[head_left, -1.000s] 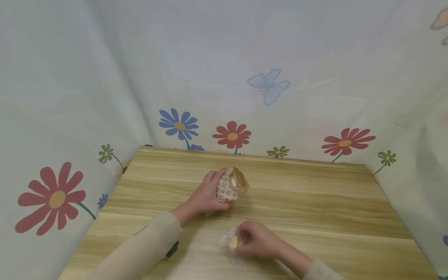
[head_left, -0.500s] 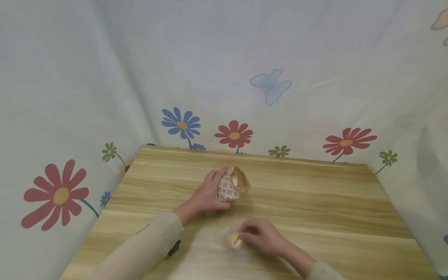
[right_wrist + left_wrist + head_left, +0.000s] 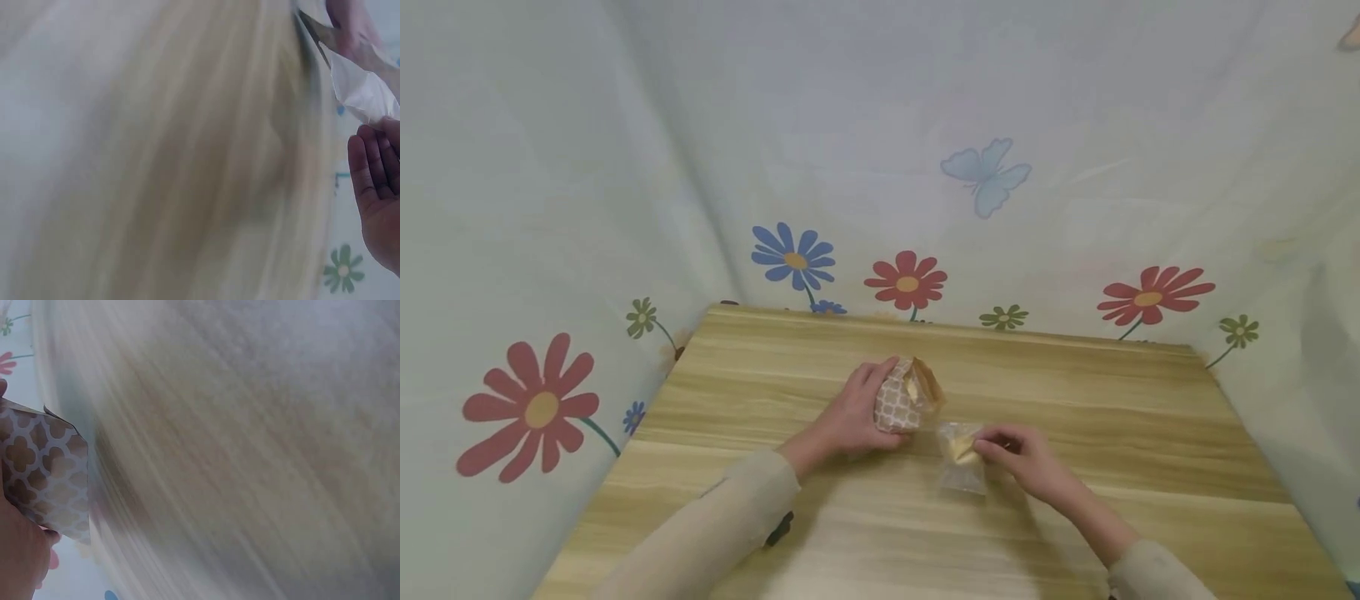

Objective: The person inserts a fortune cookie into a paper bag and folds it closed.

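My left hand [image 3: 850, 421] grips a small paper bag [image 3: 895, 404] with a brown-and-white lattice print, its fingers and thumb round the sides. The bag's brown mouth [image 3: 929, 385] faces right, and something pale and shiny shows there. In the left wrist view the printed side of the bag [image 3: 47, 462] stands at the left edge. My right hand [image 3: 1022, 458] pinches a small clear plastic packet [image 3: 962, 479] with yellowish contents I cannot identify. It hangs just right of and in front of the bag. The right wrist view shows the packet [image 3: 362, 90] between thumb and fingertips.
Both hands are above a wood-grain table [image 3: 1112, 442]. A pale cloth backdrop [image 3: 850, 125] with printed flowers and a butterfly rises behind and beside it. A small dark object [image 3: 780, 529] shows under the left sleeve [image 3: 715, 517].
My right hand has moved up and to the right with the packet, bringing it close to the bag's mouth. The left hand keeps its grip on the bag, nearly still.
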The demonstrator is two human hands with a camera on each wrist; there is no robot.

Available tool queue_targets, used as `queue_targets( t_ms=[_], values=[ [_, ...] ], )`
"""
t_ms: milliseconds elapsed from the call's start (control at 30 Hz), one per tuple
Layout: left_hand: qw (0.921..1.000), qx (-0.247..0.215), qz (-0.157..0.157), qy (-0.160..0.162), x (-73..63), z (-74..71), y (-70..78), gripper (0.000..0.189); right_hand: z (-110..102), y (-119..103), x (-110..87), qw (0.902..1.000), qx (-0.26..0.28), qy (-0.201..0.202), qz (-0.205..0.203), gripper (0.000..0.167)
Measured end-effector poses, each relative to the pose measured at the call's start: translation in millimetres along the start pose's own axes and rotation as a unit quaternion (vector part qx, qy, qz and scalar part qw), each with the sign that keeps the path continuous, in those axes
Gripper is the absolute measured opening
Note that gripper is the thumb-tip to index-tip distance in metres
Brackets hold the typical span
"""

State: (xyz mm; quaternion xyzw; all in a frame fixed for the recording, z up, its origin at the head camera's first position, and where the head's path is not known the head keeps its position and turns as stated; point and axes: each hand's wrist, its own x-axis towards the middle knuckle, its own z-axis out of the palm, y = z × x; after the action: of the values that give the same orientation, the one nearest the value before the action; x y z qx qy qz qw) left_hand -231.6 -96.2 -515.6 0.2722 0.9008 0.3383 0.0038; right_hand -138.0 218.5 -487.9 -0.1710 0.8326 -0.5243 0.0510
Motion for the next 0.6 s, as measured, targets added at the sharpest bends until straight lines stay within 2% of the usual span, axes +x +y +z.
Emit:
queue_targets(
  t_ms=[100,300,467,600],
  values=[
    [1.0000,-0.001,0.002,-0.004,-0.8,1.8,2.6,0.129,-15.3,-4.0,1.1,0.9995,0.001,0.032,-0.005,0.015],
    [0.9999,0.002,0.012,-0.004,-1.6,4.1,6.3,0.128,-43.0,-11.5,5.1,0.9966,-0.019,0.077,0.023,0.018],
    [0.9998,0.008,0.019,-0.007,-3.6,5.8,8.7,0.126,-54.2,-13.5,15.3,0.9945,-0.015,0.103,0.012,0.019],
    [0.9994,0.019,0.024,-0.014,-4.5,6.3,10.9,0.125,-57.3,-16.8,24.5,0.9928,-0.009,0.118,0.020,0.024]
  ],
)
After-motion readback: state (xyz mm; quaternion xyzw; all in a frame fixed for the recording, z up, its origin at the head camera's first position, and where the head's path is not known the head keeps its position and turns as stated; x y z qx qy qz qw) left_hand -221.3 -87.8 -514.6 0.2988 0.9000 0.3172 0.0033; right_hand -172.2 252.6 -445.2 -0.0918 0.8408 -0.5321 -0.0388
